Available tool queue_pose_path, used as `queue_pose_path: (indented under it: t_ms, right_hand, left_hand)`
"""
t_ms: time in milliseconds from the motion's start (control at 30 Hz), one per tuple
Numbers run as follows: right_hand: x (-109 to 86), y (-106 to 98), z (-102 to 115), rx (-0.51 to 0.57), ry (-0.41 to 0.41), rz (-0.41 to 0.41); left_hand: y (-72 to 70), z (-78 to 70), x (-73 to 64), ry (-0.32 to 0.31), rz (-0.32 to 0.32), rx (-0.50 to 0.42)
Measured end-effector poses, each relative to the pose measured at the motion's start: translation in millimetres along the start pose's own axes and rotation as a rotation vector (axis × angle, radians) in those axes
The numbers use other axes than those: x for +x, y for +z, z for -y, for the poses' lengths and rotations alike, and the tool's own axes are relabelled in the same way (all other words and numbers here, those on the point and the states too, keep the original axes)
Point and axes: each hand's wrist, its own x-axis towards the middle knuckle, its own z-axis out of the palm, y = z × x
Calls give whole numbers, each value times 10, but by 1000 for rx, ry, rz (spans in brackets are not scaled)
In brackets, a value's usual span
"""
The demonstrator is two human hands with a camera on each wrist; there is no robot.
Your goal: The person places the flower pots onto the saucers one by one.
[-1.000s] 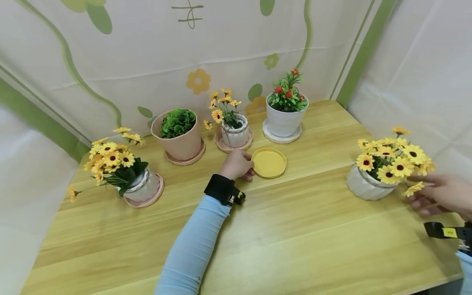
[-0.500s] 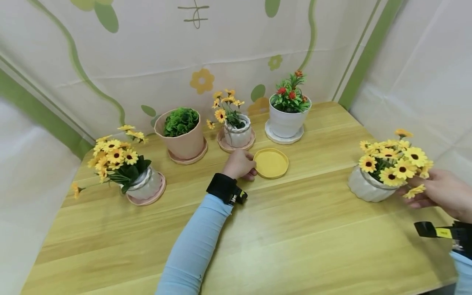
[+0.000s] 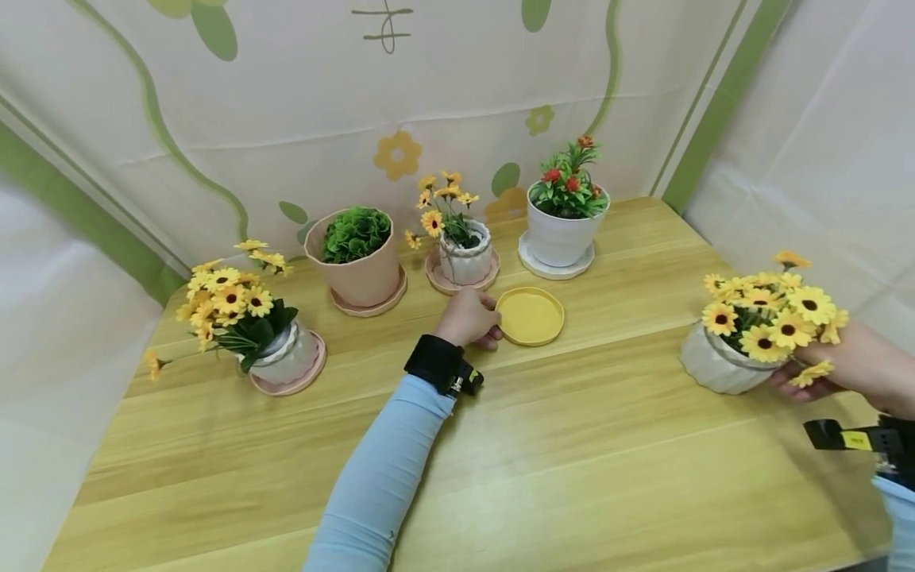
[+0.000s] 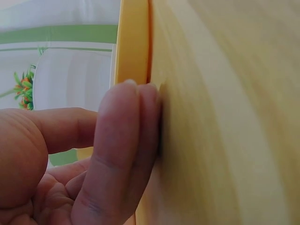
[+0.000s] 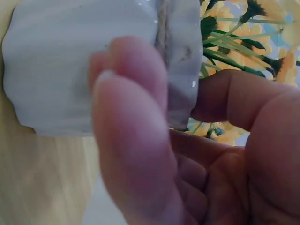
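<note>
On the table lies a shallow yellow plant saucer (image 3: 530,316). My left hand (image 3: 466,318) pinches its left rim; in the left wrist view the fingertips meet the saucer's edge (image 4: 132,42) low against the wood. At the right, a ribbed white flowerpot (image 3: 725,361) with yellow daisies (image 3: 772,310) stands tilted slightly to the left. My right hand (image 3: 858,361) grips this pot from its right side, partly hidden by the blooms. The right wrist view shows the thumb at the pot's rim (image 5: 185,61) and the fingers (image 5: 131,122) along its wall.
Behind the yellow saucer stand a white pot with red flowers (image 3: 565,226), a small daisy pot (image 3: 466,258) and a pink pot with green leaves (image 3: 360,274), each on a saucer. Another daisy pot (image 3: 282,357) sits on a pink saucer at left. Fabric walls (image 3: 300,79) border the table.
My right hand has moved in to the left and closed on the white daisy pot. The left hand stays at the yellow saucer; the view has shifted slightly.
</note>
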Motion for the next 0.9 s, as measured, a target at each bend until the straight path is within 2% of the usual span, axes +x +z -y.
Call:
queue_pose_path:
  t_ms: [467, 700, 900]
  right_hand:
    - [179, -64, 224, -40, -57, 39]
    - [351, -87, 630, -40, -111, 30]
    - [522, -20, 1039, -1, -218, 96]
  left_hand:
    - [-9, -16, -20, 0, 2, 1]
    - [-15, -9, -13, 4, -1, -2]
    - [-11, -11, -29, 11, 6, -9]
